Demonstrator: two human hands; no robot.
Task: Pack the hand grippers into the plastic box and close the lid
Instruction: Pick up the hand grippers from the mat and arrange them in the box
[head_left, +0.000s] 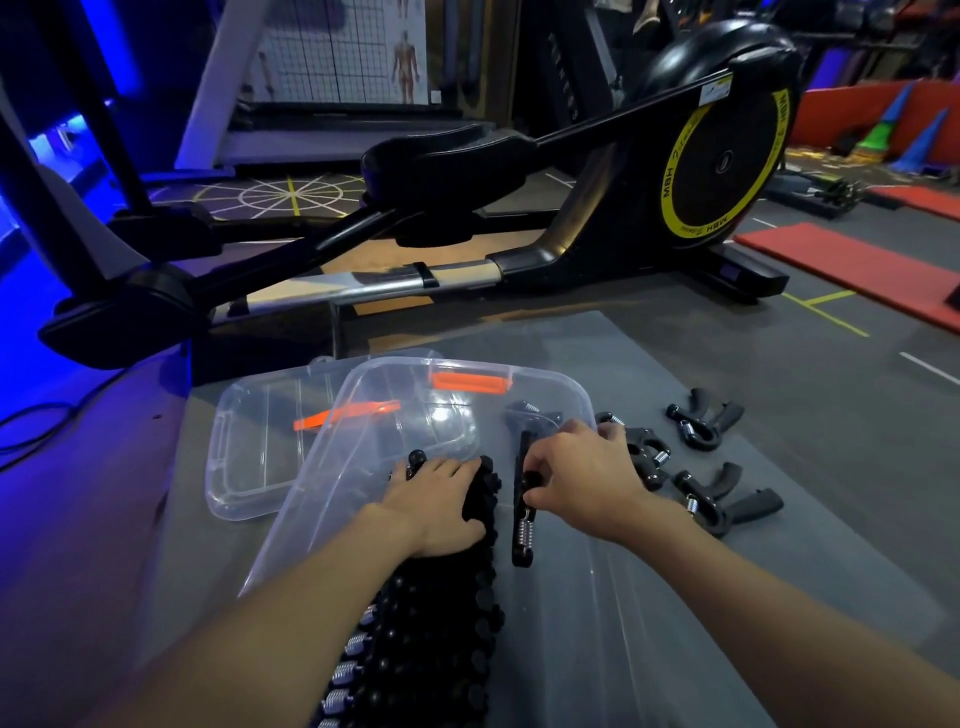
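Stretching across the back of the view, a large black elliptical trainer with a yellow-ringed flywheel (727, 156) stands on the grey gym floor, with red exercise mats (852, 270) lying to its right. Nearer the camera a grey floor mat (779, 467) carries everything else. On it sits a big clear plastic box with orange latches (582, 623), open at the top, and its clear plastic lid (249, 457) lies flat just beside the box on the left, partly tucked under the box's far corner. Inside the box, along the left part, a long packed row of black hand grippers with silver springs (415, 649) runs from the near edge toward the middle. The left hand (441, 499) rests palm down on the far end of that row, fingers (467, 467) together and pressing on the top grippers without clasping any one of them. The right hand (576, 473) is inside the box to the right of the row, its fingers (535, 460) pinching the upper part of a single black hand gripper (522, 525) that stands on edge, spring downward. Another black gripper (530, 415) lies in the box's far right corner. Outside the box on the right, three loose black grippers (727, 499) lie on the mat, near one another.
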